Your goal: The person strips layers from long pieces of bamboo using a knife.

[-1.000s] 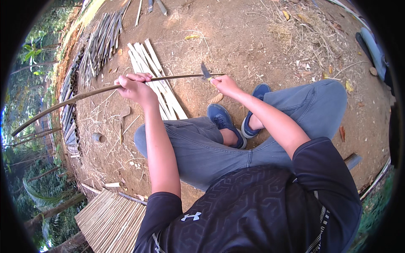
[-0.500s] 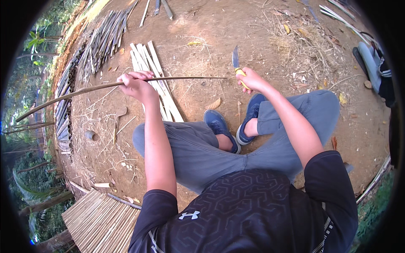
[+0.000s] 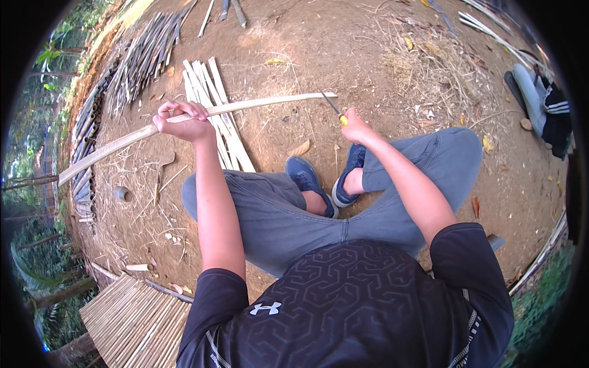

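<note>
Work on the strip (image 3: 245, 105) appears under way, not finished: its pale face is exposed along the visible length, and how much trimming remains cannot be judged. The left hand (image 3: 183, 121) is wrapped tight around the strip at upper left of centre. The right hand (image 3: 359, 127) is clenched on the knife (image 3: 331, 105), whose blade tip meets the strip's right end. The strip runs from the left edge to upper centre, above a stack (image 3: 215, 104) of finished strips on the ground.
</note>
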The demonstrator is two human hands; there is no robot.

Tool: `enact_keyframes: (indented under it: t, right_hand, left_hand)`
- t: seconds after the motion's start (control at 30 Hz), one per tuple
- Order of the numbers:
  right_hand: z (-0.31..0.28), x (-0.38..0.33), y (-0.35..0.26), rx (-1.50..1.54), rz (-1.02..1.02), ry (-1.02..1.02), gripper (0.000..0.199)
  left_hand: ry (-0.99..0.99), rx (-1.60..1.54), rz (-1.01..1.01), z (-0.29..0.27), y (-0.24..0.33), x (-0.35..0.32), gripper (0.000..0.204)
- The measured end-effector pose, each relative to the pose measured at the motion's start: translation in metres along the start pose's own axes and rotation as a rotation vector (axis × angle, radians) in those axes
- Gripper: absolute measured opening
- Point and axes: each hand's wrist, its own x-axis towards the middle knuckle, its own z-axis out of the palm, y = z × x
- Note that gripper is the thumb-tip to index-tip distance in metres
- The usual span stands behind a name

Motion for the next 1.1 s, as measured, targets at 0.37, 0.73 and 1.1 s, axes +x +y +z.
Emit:
enact_keyframes:
  t: [0.37,0.73,1.1]
  right_hand:
    - [0.052,0.027,-0.029,-0.049,-0.347,0.096,0.042]
    - [0.048,0.036,-0.043,-0.135,-0.304,0.11,0.036]
    - [0.049,0.063,-0.03,-0.113,-0.262,0.148,0.033]
  left_hand:
    - [0.048,-0.048,-0.028,0.006,-0.005,-0.003,0.06]
    - [0.119,-0.048,-0.144,-0.01,-0.006,0.013,0.039]
    - [0.092,-0.045,-0.139,-0.01,-0.008,0.013,0.035]
